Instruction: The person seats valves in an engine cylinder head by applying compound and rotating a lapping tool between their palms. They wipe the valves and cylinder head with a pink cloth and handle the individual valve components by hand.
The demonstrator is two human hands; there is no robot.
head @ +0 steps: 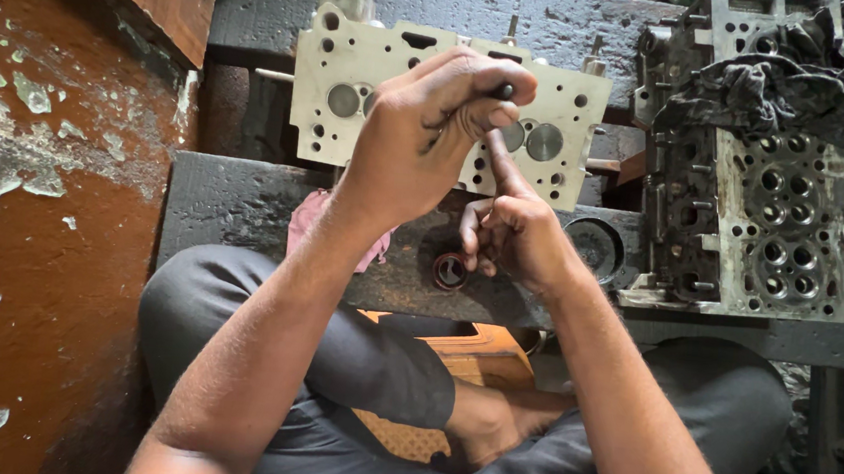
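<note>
Two bare hands are seen above crossed legs in dark trousers (352, 362), with an orange board (473, 356) lying in the lap nearest the camera. Beyond the knees, a dark, greasy counter (234, 202) carries the work. Near its front edge, a small round ring (450, 270) with a reddish rim lies flat, just beside the curled fingers of the right hand (517, 237); a pink rag (311, 220) is partly hidden behind the left forearm. The right hand's grip is closed on nothing visible, with its forefinger stretched upward so that the tip touches the face of a pale cylinder head (354, 81) near a round valve (544, 141). The left hand (431, 122) is held in front of that cylinder head, its grip wrapped tightly around a thin dark tool (503, 91), of which only the end shows by the thumb. The cylinder head stands tilted on edge toward the counter's back edge. At the counter's right end, a second, dirtier engine casting (774, 225) rests, with a blackened cloth (765, 83) heaped on top.
</note>
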